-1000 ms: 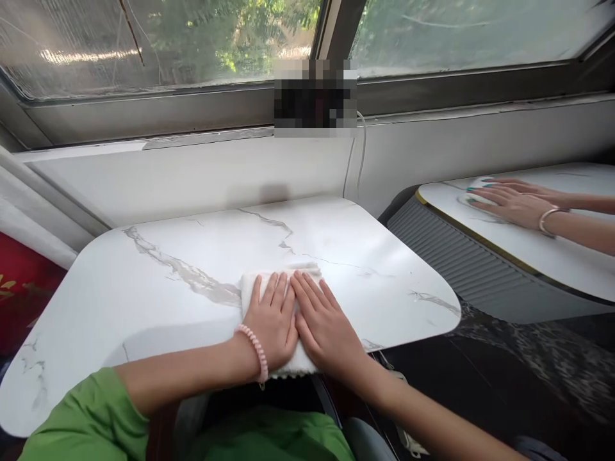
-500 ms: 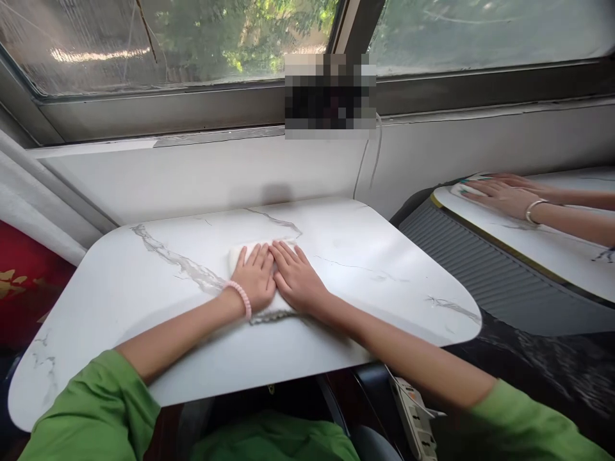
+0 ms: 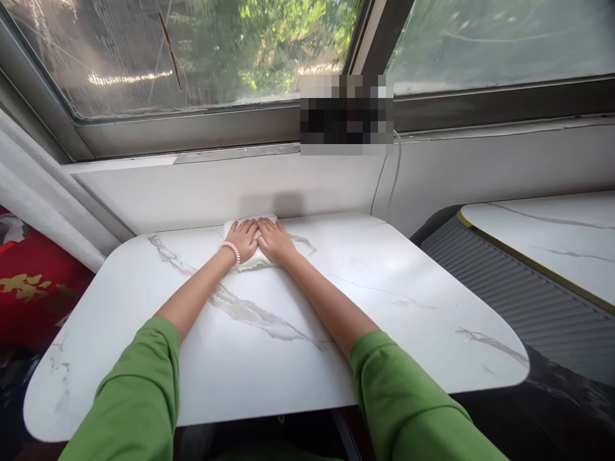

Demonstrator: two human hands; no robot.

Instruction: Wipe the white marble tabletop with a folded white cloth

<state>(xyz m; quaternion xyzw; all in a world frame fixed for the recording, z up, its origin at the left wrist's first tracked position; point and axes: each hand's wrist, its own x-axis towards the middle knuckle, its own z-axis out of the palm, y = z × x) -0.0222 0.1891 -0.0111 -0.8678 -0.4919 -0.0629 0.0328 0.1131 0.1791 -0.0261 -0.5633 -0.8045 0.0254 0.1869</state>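
A white cloth (image 3: 262,259) lies flat on the white marble-patterned table (image 3: 230,371), close to its far edge by the wall. My left hand (image 3: 243,238), with a pink beaded bracelet at the wrist, rests palm down on the cloth's left part. Beside it, my right hand (image 3: 273,239) presses on the cloth, its fingertips angled towards those of my left hand. The fingers of both hands lie flat and stretched out. Both arms reach forward across the table.
Behind the table is a white wall (image 3: 192,202) below a window. Thin cables (image 3: 394,179) hang there under a blurred patch. To the right stands a second marble-patterned table (image 3: 552,237) with a ribbed grey side. Red fabric (image 3: 41,282) and a pale curtain (image 3: 43,186) are at the left.
Both my hands and the cloth have moved forward to the table's far edge. Another person's hands, on the right-hand table before, are out of view. The view has shifted slightly.
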